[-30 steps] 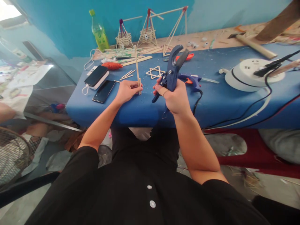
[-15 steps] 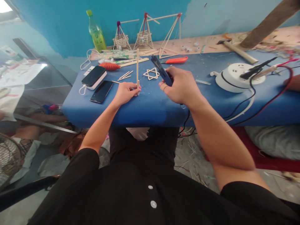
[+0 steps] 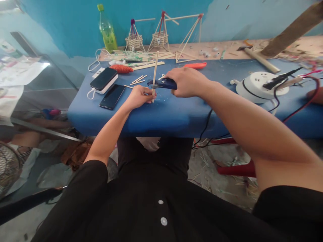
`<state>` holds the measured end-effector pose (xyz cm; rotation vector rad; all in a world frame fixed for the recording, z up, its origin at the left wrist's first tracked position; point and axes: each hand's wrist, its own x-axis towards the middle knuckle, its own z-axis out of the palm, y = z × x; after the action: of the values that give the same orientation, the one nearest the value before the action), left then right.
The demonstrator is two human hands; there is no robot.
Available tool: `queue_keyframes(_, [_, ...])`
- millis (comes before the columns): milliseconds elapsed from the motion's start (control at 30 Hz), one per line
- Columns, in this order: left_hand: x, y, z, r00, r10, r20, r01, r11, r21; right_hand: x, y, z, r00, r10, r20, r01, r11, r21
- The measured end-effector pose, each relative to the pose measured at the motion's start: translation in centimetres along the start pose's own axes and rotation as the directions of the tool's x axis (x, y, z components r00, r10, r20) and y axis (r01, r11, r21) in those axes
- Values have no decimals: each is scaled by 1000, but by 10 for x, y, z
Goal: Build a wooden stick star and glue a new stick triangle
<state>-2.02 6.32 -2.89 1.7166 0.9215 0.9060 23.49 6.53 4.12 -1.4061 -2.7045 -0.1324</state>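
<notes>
My left hand (image 3: 141, 97) pinches the lower part of a thin wooden stick (image 3: 155, 65), which stands nearly upright over the blue table. My right hand (image 3: 188, 82) is wrapped round a dark blue cutting tool (image 3: 168, 83). The tool's jaws lie at the stick, just above my left fingertips. Behind the tool, a small star of sticks (image 3: 163, 76) is mostly covered. Several short sticks (image 3: 138, 79) rest left of it, and an orange-handled knife (image 3: 195, 65) lies beyond my right hand.
A phone (image 3: 112, 96) and a power bank with another phone (image 3: 104, 80) lie left. Stick frames (image 3: 159, 36) and a bottle (image 3: 108, 33) stand behind. To the right are a hammer (image 3: 262, 60) and a white power strip (image 3: 259, 87) with cables; a person's hand (image 3: 314, 95) shows at the edge.
My right hand has turned and moved the tool left and down onto the stick, now covering much of the star. The stick in my left hand leans slightly more to the right.
</notes>
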Motion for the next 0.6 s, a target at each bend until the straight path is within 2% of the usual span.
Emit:
queue_keyframes(133, [3, 3, -4, 998, 1, 56, -1, 1000, 0, 12, 8, -6, 994, -109, 30, 110, 994, -1])
queue_keyframes(333, [6, 1, -5, 998, -28, 55, 28, 1000, -1, 27, 19, -3, 970, -238, 50, 240, 969, -50])
queue_keyframes(600, [5, 2, -6, 997, -12, 82, 12, 1000, 8, 34, 24, 8, 948, -317, -42, 317, 948, 9])
